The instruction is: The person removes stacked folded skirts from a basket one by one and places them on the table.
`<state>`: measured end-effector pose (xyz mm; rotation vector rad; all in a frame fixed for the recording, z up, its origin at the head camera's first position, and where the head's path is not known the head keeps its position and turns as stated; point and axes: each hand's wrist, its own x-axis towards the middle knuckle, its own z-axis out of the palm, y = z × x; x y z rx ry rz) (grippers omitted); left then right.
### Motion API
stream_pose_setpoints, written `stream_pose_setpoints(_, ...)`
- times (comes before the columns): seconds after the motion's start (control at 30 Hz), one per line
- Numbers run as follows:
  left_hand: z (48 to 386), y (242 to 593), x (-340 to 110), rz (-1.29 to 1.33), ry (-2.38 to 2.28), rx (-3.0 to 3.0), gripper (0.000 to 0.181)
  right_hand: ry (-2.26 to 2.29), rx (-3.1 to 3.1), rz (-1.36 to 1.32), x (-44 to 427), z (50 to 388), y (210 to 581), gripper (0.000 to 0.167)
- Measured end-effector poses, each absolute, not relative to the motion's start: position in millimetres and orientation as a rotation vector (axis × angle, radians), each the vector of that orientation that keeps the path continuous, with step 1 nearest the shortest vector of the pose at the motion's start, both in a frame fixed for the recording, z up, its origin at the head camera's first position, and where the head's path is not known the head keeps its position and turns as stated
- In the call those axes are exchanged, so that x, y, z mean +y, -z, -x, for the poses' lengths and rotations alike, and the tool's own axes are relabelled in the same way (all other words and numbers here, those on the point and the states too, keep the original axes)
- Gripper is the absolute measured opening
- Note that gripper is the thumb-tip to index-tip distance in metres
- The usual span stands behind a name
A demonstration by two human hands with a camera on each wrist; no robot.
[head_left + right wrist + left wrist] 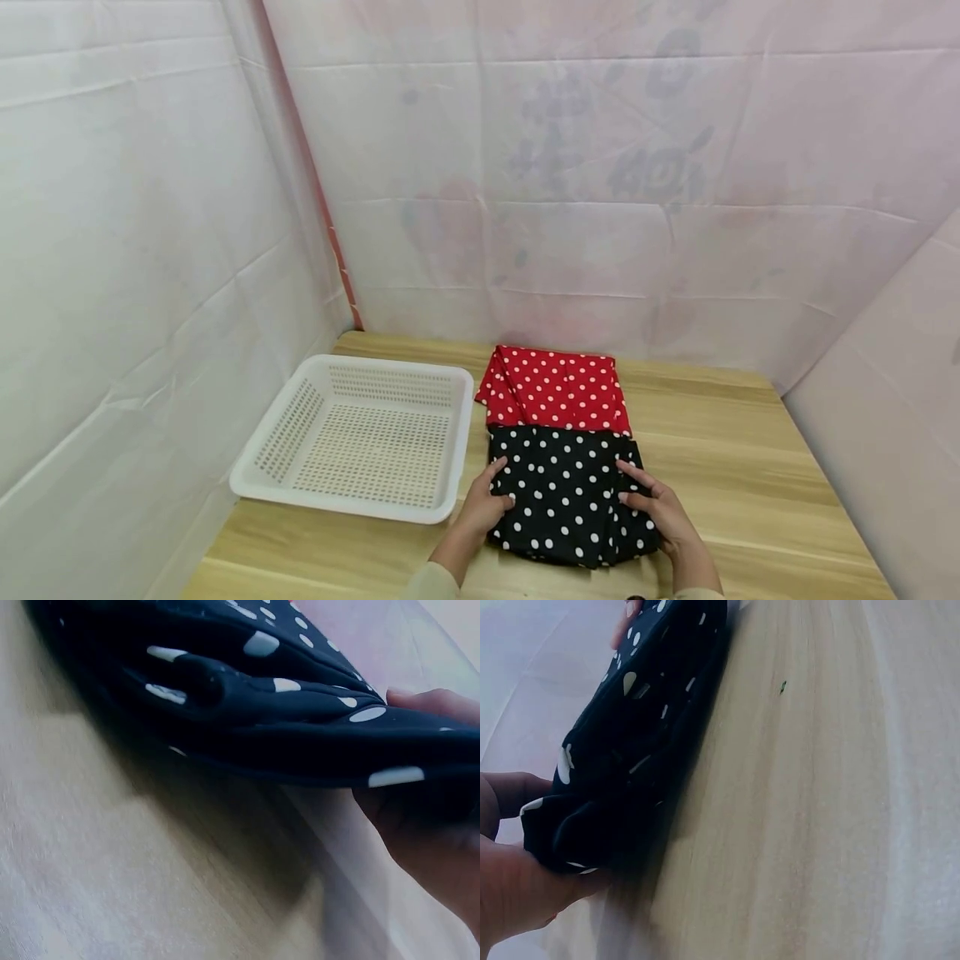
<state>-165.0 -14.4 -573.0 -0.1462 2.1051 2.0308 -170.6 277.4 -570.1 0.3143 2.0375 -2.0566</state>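
Note:
A folded black polka-dot cloth [562,492] lies at the front middle of the head view; its exact kind does not show. My left hand [483,502] grips its left edge, and in the left wrist view fingers and thumb [525,889] stand on both sides of the folded layers. On the opposite edge, my right hand [660,506] pinches the cloth, with fabric between the digits in the right wrist view. The near edge of the bundle appears lifted off the tabletop there. Directly beyond it is a folded red cloth [562,387] with white dots, its near edge meeting the black one.
To the left sits a white plastic basket [351,508] with perforated walls and nothing inside. The wooden table [735,467] carries everything. Pale sheeting [600,167] hangs behind the table and along both sides.

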Motion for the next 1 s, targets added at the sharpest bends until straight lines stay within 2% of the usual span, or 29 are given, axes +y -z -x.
stream_pose_setpoints(0.47,163,582,-17,0.233,-2.057,2.167,0.066,2.002,2.146,-0.381,283,162,583,0.058)
stream_pose_setpoints(0.73,162,575,-8,0.330,-1.932,2.423,0.059,2.098,2.083,-0.525,286,154,578,0.037)
stream_pose_setpoints(0.83,154,568,-4,0.345,-1.826,2.600,0.058,1.989,2.195,-0.527,290,149,572,0.043)
stream_pose_setpoints(1.0,147,555,-2,0.207,-1.771,2.704,0.057,1.907,2.343,-0.471,292,144,561,0.049)
